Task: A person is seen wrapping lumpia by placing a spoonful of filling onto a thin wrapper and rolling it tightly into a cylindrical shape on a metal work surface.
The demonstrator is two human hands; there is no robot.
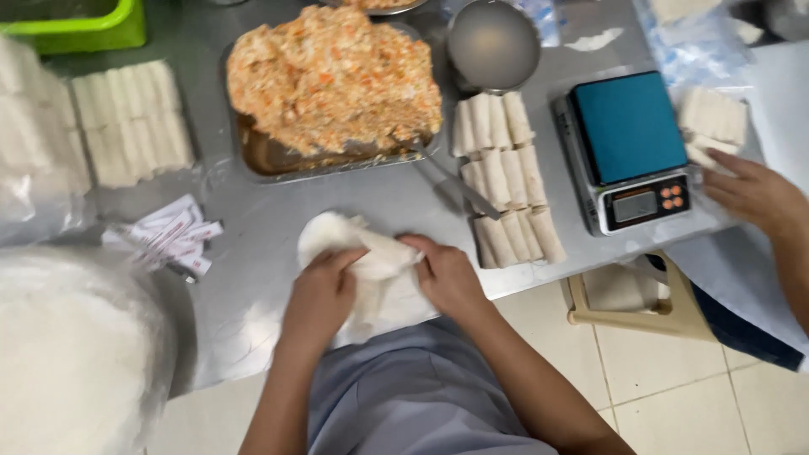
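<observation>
A thin white round wrapper (341,236) lies on the steel table (244,253) near its front edge, partly folded over itself. My left hand (322,297) presses on its left side. My right hand (447,276) pinches and folds its right edge. Both hands grip the wrapper. What is inside the fold is hidden. Right of my hands lie several finished white rolls (506,181) in rows.
A steel tray (261,156) holds an orange-white filling (333,76) and a spoon (451,179). A blue-topped scale (628,147), a steel bowl (493,42), more rolls (131,122), small packets (168,236), a wrapper stack (72,345). Another person's hand (754,194) at right. A stool (640,303) below.
</observation>
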